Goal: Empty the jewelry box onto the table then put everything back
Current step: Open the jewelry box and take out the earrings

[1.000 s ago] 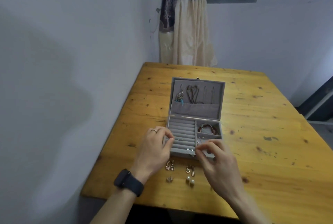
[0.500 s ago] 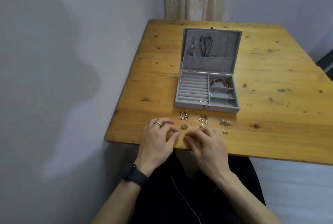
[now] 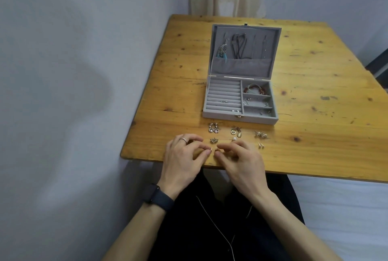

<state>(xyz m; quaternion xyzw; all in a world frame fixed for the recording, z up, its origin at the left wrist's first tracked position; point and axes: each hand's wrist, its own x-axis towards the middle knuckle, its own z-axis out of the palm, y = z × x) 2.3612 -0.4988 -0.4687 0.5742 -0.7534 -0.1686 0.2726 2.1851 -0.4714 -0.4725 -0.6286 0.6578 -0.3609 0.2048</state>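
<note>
At the table's (image 3: 315,141) near edge, the left hand (image 3: 182,157) and right hand (image 3: 241,161) each pinch a stud (image 3: 211,149), apparently to lay down a matched pair. Beyond, 2 rows of earrings (image 3: 213,129) front the open, part-emptied jewelry box (image 3: 220,115).

1. The box (image 3: 220,115) stands on the table (image 3: 315,135), left of its middle, with the lid (image 3: 241,67) raised at the far side.
2. In the box, ring rolls (image 3: 223,97) fill the left part. Three trays sit on the right, and a bracelet (image 3: 255,89) lies in the farthest.
3. Just near of the box lie two rows of earrings, the far row (image 3: 236,131) and the near row (image 3: 261,145).
4. Both hands rest at the table's near edge, the left hand (image 3: 182,160) beside the right hand (image 3: 241,160), with two studs (image 3: 211,149) between their fingertips.
</note>
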